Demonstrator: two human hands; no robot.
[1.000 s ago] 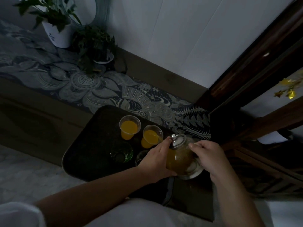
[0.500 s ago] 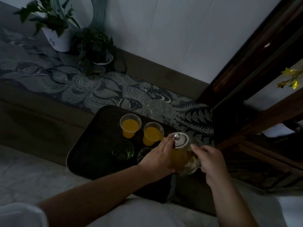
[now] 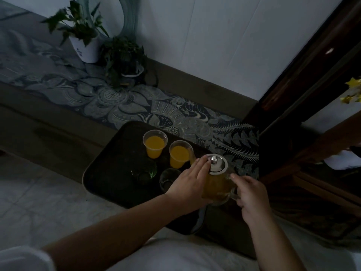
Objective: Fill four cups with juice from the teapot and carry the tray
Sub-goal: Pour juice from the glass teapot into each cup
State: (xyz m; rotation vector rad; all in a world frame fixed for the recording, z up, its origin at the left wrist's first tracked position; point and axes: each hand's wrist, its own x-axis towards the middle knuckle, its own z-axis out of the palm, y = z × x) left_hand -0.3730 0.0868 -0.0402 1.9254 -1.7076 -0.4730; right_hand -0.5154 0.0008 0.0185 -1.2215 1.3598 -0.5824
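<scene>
Dim light; detail limited. Tabletop [image 3: 48, 122] with patterned runner [image 3: 117, 102] extends beyond both hands; two potted plants [image 3: 84, 42] far beyond the left hand. Dark tray [image 3: 101, 173] lies under and ahead of the left hand. Glass teapot [image 3: 216, 184] of juice sits between the hands, at the tray's right side, tilted slightly toward the cups; cannot tell whether its base touches the tray. Right hand [image 3: 252, 194] curled around the handle, gripping it. Left hand [image 3: 190, 180] with fingers straight, fingertips pressing the metal lid [image 3: 216, 165], not gripping. Two filled cups [image 3: 155, 143] stand just beyond the left fingertips, the spout touching or just over the nearer one's rim [image 3: 180, 151]. Two empty cups, one greenish [image 3: 144, 172] and one clear [image 3: 169, 178], sit just left of the left hand. Judgement: half done; third cup is next. To pour well: keep lid pressed, bring spout directly over the clear cup, tilt slowly from the handle, stop short of the rim. Risk: empty cups are hard to see in this light, so aim is uncertain.
</scene>
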